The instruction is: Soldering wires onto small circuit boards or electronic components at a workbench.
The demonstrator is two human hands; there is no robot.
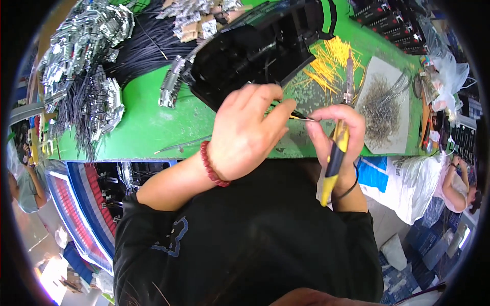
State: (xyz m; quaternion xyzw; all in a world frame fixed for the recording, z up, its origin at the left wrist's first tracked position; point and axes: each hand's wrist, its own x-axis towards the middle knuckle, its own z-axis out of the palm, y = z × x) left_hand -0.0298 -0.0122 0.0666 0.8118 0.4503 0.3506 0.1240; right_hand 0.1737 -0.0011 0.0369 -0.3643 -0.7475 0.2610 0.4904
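My left hand [250, 130], with a red beaded bracelet at the wrist, is closed on a thin black wire [302, 118] beside the black plastic housing [245, 56]. A short yellow piece [294, 117] shows along the wire near my left fingertips. My right hand [344, 125] is closed too, its thumb and forefinger pinching at the wire's end. A soldering iron [335, 160] with a yellow and black handle lies across this same hand, its metal shaft pointing to the far side. The left fingertips are partly hidden behind the hand.
Yellow thin tubes [326, 64] lie past my right hand. A pale board [375, 132] holds wire clippings. Silvery metal parts [81, 46] and black wires [138, 51] are heaped at the left of the green table [138, 127]. Boxes [390, 23] stand far right; other people are at both sides.
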